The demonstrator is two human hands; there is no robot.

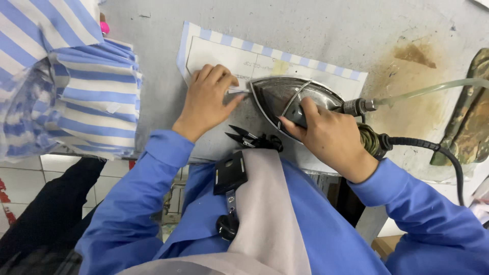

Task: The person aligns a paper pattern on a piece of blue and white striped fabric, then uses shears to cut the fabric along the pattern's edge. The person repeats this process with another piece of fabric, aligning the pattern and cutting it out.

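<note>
Steam iron, metal-bodied, lying on a grey padded table with its pointed tip toward the left, over the lower edge of a blue-and-white striped fabric piece. We see the right hand closed around the iron's handle, fingers wrapped over it. The left hand lies flat and open, fingers together, pressing a white paper template on the striped piece, just beside the iron's tip. A clear hose and a black cord run from the iron's rear toward the right. Black thread snips lie on the table edge between the two wrists. A stack of folded striped pieces sits at the left, well apart from the iron.
</note>
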